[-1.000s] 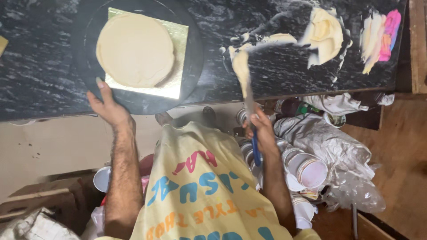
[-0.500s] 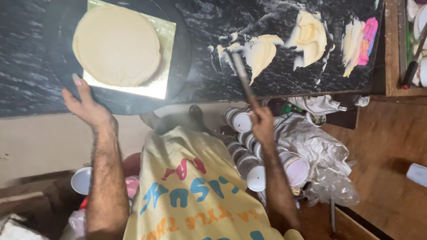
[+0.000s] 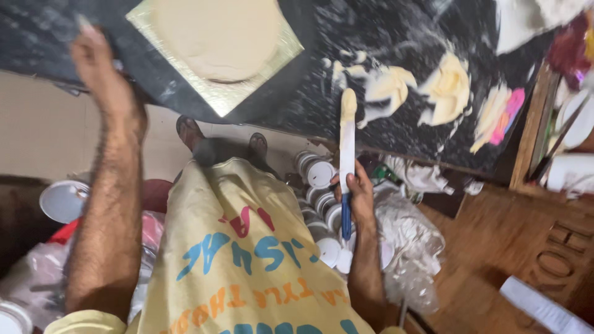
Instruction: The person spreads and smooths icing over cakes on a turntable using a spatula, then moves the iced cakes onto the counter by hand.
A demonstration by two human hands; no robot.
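The right hand (image 3: pixel 357 193) is closed around the blue handle of a long flat white spatula (image 3: pixel 346 145), blade pointing away from the body, its cream-coated tip over the near edge of the black speckled stone counter (image 3: pixel 322 93). A second ago that blade lay in the smeared cream; it is now drawn back toward the counter edge with a fresh load on its end, so the cream looks picked up rather than spread. The left hand (image 3: pixel 102 74) has stayed at the rim of the round dark turntable (image 3: pixel 154 80), fingers open and pressed flat against it; whether they curl under the rim is blurred, so I cannot tell. On the turntable sits a square gold cake board (image 3: pixel 260 74) carrying the pale round sponge layer (image 3: pixel 216 37), bare on top. Dollops of pale yellow cream (image 3: pixel 448 86) lie well to the right of the board, with a pink-and-cream smear (image 3: pixel 498 114) beyond them. Stacked white plastic tubs (image 3: pixel 318 192) crowd the floor below.
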